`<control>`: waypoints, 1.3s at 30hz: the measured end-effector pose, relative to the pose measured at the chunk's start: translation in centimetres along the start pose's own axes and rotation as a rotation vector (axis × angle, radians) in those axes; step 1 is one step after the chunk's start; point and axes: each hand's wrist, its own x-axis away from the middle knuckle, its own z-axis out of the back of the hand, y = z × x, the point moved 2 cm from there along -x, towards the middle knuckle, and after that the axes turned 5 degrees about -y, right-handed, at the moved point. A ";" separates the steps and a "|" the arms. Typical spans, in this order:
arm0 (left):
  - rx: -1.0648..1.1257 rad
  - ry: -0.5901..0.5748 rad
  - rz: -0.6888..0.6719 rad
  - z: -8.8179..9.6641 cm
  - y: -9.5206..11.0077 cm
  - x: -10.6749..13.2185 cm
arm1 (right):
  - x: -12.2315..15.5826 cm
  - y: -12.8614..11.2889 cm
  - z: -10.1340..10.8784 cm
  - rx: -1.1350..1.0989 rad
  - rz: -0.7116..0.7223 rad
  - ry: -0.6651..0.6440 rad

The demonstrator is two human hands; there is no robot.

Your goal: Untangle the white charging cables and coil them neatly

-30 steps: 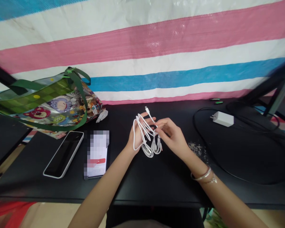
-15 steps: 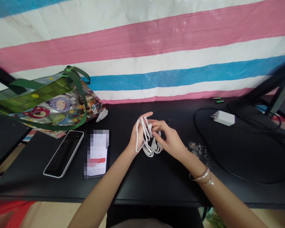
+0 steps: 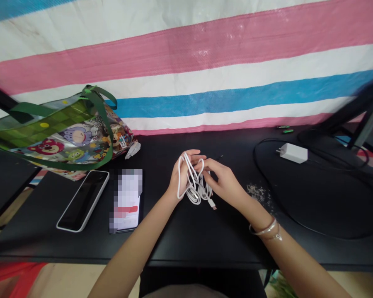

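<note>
A white cable (image 3: pixel 195 182) is coiled in loops between both hands above the black table (image 3: pixel 186 236). My left hand (image 3: pixel 177 176) holds the bundle, with the loops running round its fingers. My right hand (image 3: pixel 225 182) pinches the cable at the top of the coil, fingers closed on it. A plug end of the cable sticks out below the coil towards the table.
A cartoon-print bag (image 3: pixel 59 136) with green straps lies at the left. In front of it lie a phone in a white case (image 3: pixel 82 200) and a second phone (image 3: pixel 127 200). At the right are a white charger (image 3: pixel 294 153), a black cord (image 3: pixel 267 182) and a dark stand (image 3: pixel 354 120). Crumbs (image 3: pixel 256 191) lie near my right wrist.
The free plug end that stuck up above the coil has been wound in. My right hand moved in closer to the left, and a plug end now hangs below the bundle.
</note>
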 end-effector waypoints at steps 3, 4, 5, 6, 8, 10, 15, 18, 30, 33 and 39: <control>0.081 0.005 0.005 -0.2 0.1 -0.2 | 0.0 0.2 0.0 0.099 0.021 -0.067; 0.108 0.011 0.013 -0.2 0.1 -0.3 | 0.0 0.2 -0.1 0.128 0.028 -0.093; 0.132 0.023 0.023 -0.2 0.2 -0.4 | 0.0 0.3 -0.2 0.148 0.033 -0.118; 0.154 0.040 0.034 -0.2 0.3 -0.5 | 0.1 0.3 -0.3 0.160 0.036 -0.143; 0.188 0.081 0.053 -0.1 0.6 -0.6 | 0.2 0.2 -0.6 0.167 0.035 -0.185; 0.205 0.110 0.065 0.0 0.8 -0.7 | 0.3 0.2 -0.9 0.162 0.027 -0.216; 0.221 0.130 0.085 -0.1 0.9 -0.8 | 0.4 0.4 -1.1 0.167 0.028 -0.247; 0.236 0.130 0.092 -0.2 0.9 -0.7 | 0.5 0.6 -1.2 0.187 0.035 -0.245; 0.251 0.136 0.097 -0.5 1.0 -0.5 | 0.3 0.3 -1.3 0.274 0.085 -0.215; 0.252 0.123 0.088 -0.3 0.6 -0.6 | 0.3 0.3 -1.5 0.277 0.091 -0.174; 0.282 0.145 0.091 -0.3 0.5 -0.4 | 0.5 -0.1 -2.2 0.329 0.108 -0.103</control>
